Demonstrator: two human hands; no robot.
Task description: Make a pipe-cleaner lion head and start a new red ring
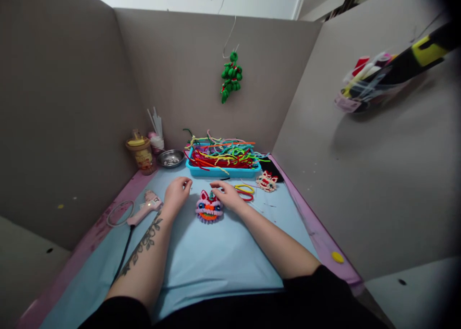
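I see grey panels point(180, 69) boxing in a worktop point(326, 246) spread with pale blue cloth point(219, 261). My left hand point(176, 192) has curled fingers, though I can't tell whether the tips meet; my right hand point(227, 195), fingers loosely parted, hides part of the upper edge of the lion face point(209, 210), touching or not I can't tell. It lies on the cloth between both hands. The yellow-and-red tool point(248, 198) is just beside my right hand; behind sits a blue tray point(223, 172) of fuzzy sticks point(223, 158), the glue gun point(146, 210) off left

From here I see a lilac-and-orange lion face point(209, 211), plus a blue tray point(225, 172) near the pink desk's point(324, 241) far edge.
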